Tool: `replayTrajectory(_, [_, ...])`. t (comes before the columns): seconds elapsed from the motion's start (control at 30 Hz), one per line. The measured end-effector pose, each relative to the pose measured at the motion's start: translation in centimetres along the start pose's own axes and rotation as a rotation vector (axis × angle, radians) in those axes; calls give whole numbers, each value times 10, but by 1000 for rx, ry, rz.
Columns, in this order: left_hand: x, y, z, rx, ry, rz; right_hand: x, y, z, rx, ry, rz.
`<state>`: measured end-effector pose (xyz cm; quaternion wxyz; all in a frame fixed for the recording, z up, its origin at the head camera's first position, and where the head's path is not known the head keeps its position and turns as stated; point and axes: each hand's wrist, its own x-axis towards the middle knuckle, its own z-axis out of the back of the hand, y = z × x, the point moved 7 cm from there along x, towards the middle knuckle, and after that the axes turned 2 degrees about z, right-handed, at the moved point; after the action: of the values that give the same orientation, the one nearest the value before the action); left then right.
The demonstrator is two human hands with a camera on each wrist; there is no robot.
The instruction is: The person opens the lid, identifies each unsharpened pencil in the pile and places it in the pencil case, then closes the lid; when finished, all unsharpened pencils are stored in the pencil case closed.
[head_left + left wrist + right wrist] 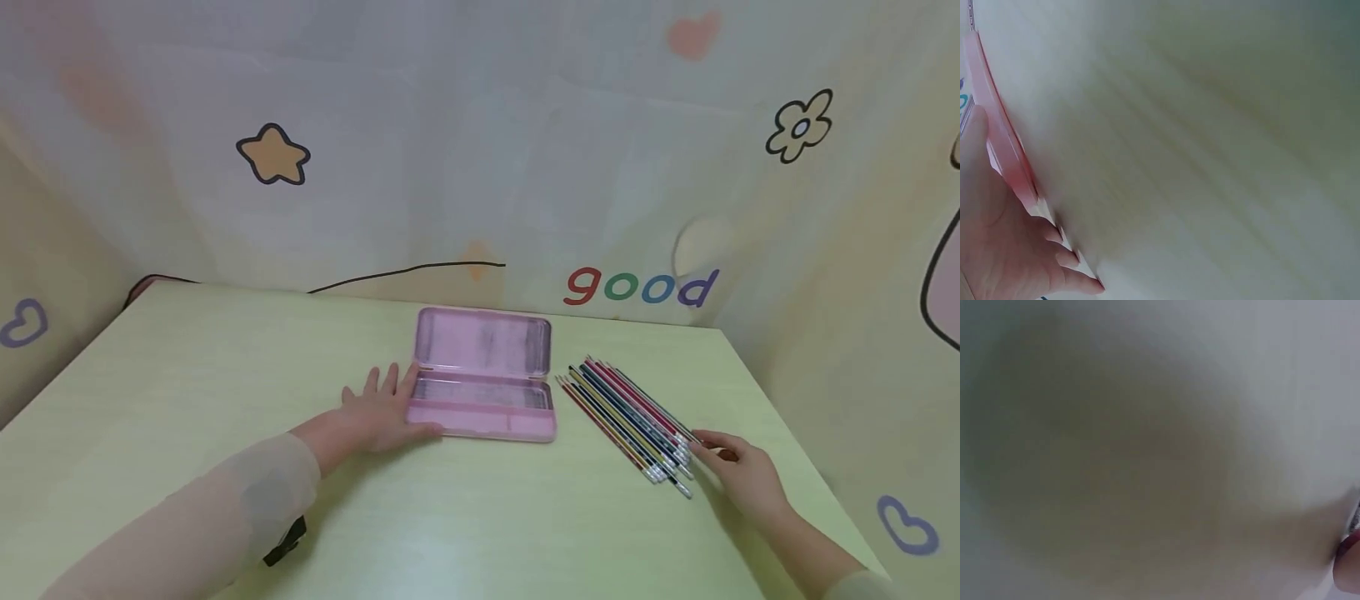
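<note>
An open pink pencil case [480,421] lies on the table with its lid [480,342] folded back. My left hand [382,419] rests at the case's left end, fingers spread, thumb along the front edge. The left wrist view shows the same hand [1007,244] against the pink side wall [1007,137]. To the right of the case, several striped pencils [622,417] lie side by side at a slant, eraser ends toward me. My right hand [742,475] pinches the eraser end of the rightmost dark pencil [652,400]. Only a fingertip [1349,569] shows in the right wrist view.
The pale yellow-green table [480,517] has its right edge just beyond my right hand. A printed cloth backdrop [480,150] stands behind the table and along both sides. The case has a long compartment and a narrow divided front strip.
</note>
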<state>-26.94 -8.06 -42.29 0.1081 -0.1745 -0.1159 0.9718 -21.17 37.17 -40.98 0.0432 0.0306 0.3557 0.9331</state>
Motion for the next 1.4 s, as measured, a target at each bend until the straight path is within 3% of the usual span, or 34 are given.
replayTrajectory(0.17, [-3,1,4,-21,24,-17,-9,-8,-3,-2,-67,-16])
replayTrajectory(0.4, [-5,3,5,-29,31,-53,-7,-11,-5,-60,-115,25])
replayTrajectory(0.57, [-7,6,9,-42,27,-59,-1,-2,-6,-85,-97,59])
replayTrajectory(0.8, [-7,6,4,-51,64,-45,-3,-3,-11,-97,-45,27])
replayTrajectory(1.2, [-5,-1,2,-43,96,-16,-6,-4,-9,-128,-121,-27])
replayTrajectory(1.4, [-7,0,3,-47,103,-10,-7,-9,-6,-90,-82,-67])
